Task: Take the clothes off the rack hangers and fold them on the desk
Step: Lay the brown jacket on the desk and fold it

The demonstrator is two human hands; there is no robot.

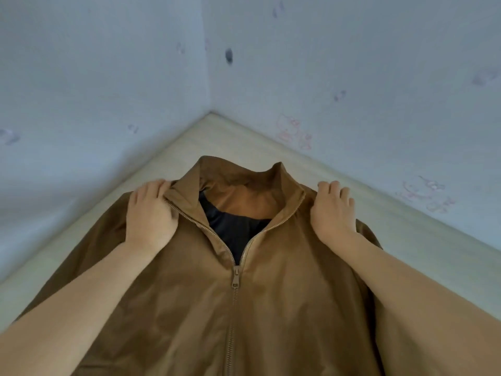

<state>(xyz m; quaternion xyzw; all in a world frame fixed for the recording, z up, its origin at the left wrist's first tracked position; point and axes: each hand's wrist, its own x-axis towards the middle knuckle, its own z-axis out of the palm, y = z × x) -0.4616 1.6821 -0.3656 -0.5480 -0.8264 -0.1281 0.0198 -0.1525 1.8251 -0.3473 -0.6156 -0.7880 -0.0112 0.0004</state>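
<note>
A brown zip-up jacket (pixel 195 308) lies front side up on the pale wooden desk (pixel 406 221), collar pointing to the far corner. Its zipper is closed up to the chest and a dark lining shows inside the open neck. My left hand (pixel 150 213) grips the left shoulder beside the collar, fingers curled over the fabric edge. My right hand (pixel 333 210) holds the right shoulder in the same way. No hanger or rack is in view.
Two light blue walls (pixel 352 63) with faint pink cartoon prints meet in a corner just beyond the collar. The desk runs along both walls, and bare wood shows left and right of the jacket.
</note>
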